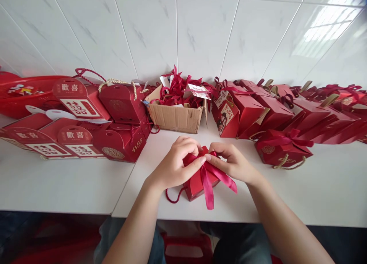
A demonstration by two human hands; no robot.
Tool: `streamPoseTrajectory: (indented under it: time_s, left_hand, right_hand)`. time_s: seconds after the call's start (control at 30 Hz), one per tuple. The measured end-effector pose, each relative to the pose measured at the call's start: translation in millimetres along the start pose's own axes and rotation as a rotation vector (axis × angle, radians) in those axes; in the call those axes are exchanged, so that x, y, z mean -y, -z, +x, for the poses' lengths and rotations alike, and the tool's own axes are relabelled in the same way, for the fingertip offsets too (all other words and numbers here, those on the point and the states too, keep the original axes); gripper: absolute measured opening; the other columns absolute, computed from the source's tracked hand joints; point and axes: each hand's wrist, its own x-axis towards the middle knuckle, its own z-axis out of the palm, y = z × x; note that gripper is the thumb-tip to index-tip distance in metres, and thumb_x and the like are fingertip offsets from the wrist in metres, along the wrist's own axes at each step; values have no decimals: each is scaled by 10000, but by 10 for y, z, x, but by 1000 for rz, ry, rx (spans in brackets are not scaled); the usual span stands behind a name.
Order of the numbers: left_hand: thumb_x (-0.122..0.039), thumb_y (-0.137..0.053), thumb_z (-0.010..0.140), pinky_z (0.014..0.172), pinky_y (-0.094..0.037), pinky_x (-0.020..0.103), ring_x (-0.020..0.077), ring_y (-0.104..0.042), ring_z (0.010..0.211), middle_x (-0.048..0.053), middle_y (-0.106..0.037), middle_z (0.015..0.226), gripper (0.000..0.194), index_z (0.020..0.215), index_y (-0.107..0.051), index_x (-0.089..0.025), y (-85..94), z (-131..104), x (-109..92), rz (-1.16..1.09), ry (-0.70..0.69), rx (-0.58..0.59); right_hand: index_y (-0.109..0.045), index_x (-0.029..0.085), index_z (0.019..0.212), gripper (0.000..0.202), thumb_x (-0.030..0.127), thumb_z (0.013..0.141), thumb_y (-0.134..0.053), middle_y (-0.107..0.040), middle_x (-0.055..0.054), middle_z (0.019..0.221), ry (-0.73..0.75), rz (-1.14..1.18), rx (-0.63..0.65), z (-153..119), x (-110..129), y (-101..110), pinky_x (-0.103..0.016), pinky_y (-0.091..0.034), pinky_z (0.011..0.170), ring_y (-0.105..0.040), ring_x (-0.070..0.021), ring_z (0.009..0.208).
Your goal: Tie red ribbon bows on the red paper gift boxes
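A small red gift box (197,185) stands on the white table near its front edge, a dark red rope handle lying to its left. Over its top is a crimson ribbon (208,191), whose two tails hang down the near side. My left hand (179,161) pinches the ribbon from the left, thumb stretched toward the middle. From the right, my right hand (231,161) pinches the ribbon between thumb and fingers. Both thumb tips nearly meet above the box. The ribbon's knot is partly hidden by my fingers.
Behind the hands, a cardboard box (176,117) holds ribbons and tags. Stacked red boxes (117,145) and a red basin (17,103) are at left. Rows of red boxes (275,111) line the right, with a ribboned box (282,153) in front. A tiled wall (206,34) rises behind.
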Motion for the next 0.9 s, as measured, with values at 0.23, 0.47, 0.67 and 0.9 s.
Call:
streamPoseTrajectory:
  time_s: [0.23, 0.47, 0.67, 0.9]
  left_hand:
    - [-280, -527, 895, 875, -424, 321, 181, -528, 982, 36, -591, 879, 339, 648, -308, -202, -26, 12, 29, -120, 20, 5]
    - [-232, -591, 850, 853, -460, 323, 195, -570, 991, 43, -608, 820, 362, 633, -301, -207, -30, -4, 70, -203, 13, 20]
    - [-241, -606, 837, 901, -459, 321, 211, -583, 1044, 31, -579, 691, 405, 592, -286, -209, -33, -2, 83, -202, -5, 40]
    - [-297, -584, 853, 866, -472, 316, 203, -616, 934, 20, -587, 678, 382, 572, -345, -201, -22, 13, 24, -218, 105, 6]
  right_hand:
    - [-491, 163, 675, 339, 401, 916, -501, -426, 26, 627, -19, 8, 12, 1, -19, -5, -224, -326, 538, -368, -92, 586]
    - [-505, 156, 680, 333, 368, 934, -470, -417, 29, 611, -36, 66, 35, 1, -31, 10, -211, -292, 490, -351, -83, 558]
    - [-499, 157, 672, 328, 338, 943, -455, -418, 31, 620, -30, 38, 48, 3, -25, 39, -214, -298, 505, -354, -82, 566]
    - [-421, 170, 618, 358, 322, 939, -466, -377, 40, 603, 15, -44, 3, 0, -41, 88, -230, -295, 530, -330, -85, 563]
